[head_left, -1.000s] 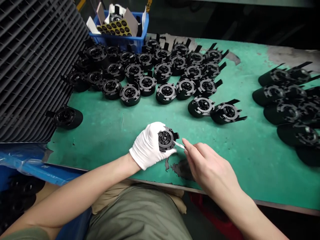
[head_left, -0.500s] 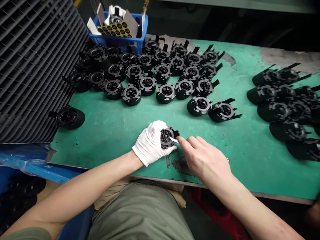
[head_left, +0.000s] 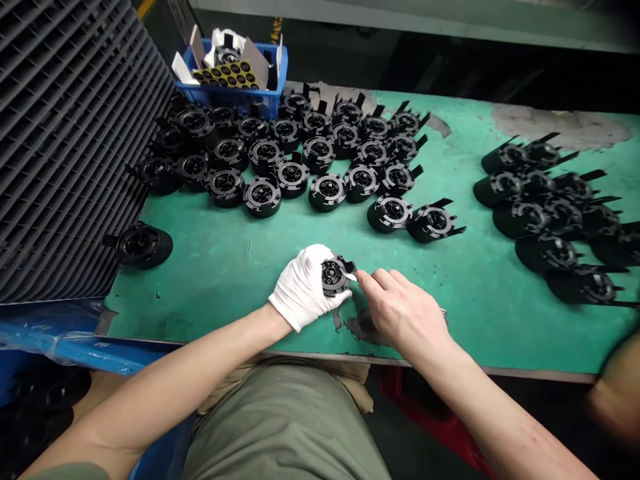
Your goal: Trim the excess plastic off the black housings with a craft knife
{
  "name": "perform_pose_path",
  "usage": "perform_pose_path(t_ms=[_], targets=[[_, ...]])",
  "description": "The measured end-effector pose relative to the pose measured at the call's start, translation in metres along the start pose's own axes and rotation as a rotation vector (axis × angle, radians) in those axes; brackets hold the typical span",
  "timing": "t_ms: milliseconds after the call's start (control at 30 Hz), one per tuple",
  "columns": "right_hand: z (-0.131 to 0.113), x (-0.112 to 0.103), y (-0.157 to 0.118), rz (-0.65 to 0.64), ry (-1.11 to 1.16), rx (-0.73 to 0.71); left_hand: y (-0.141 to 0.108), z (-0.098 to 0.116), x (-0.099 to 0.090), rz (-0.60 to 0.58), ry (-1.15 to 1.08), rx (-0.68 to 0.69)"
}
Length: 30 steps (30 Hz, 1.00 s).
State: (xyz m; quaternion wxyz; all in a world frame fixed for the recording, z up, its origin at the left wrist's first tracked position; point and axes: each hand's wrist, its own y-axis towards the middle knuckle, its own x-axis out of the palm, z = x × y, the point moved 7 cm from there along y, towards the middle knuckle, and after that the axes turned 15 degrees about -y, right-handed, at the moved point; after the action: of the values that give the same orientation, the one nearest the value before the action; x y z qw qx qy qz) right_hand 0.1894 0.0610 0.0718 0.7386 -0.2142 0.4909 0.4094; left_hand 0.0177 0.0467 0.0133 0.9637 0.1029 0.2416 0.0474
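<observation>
In a white glove, my left hand (head_left: pixel 303 287) is closed around a round black plastic housing (head_left: pixel 332 277), its ringed, slotted end turned up toward me. My bare right hand (head_left: pixel 405 307) pinches what looks like a craft knife (head_left: pixel 349 275); its thin silver blade rests at the right rim of the housing. Most of the handle is hidden in my fist, and a bit of metal shows behind the hand. Both hands are over the green table (head_left: pixel 210 293), close to its front edge.
Many similar black housings (head_left: pixel 327 192) stand at the back, with another group (head_left: pixel 520 217) on the right. A single housing (head_left: pixel 144 245) lies at left beside a dark grid panel (head_left: pixel 75 147). A blue bin (head_left: pixel 235 99) holds sticker sheets. Another person's arm (head_left: pixel 617 393) shows at far right.
The blade tip has moved from near the centre of the housing out to its right rim. My view has shifted slightly, and the other person's arm shows more at right.
</observation>
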Motion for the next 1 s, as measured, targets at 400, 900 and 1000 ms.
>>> perform_pose_path(t_ms=[400, 900, 1000], targets=[[-0.002, 0.010, 0.001, -0.072, -0.003, 0.039, 0.003, 0.000, 0.002, -0.008, 0.000, -0.011], [-0.022, 0.009, 0.001, -0.145, -0.028, 0.362, 0.003, -0.007, 0.009, -0.008, 0.007, -0.022], [-0.022, 0.007, -0.005, -0.128, 0.000, 0.424, 0.004, -0.005, 0.010, -0.008, 0.003, -0.020]])
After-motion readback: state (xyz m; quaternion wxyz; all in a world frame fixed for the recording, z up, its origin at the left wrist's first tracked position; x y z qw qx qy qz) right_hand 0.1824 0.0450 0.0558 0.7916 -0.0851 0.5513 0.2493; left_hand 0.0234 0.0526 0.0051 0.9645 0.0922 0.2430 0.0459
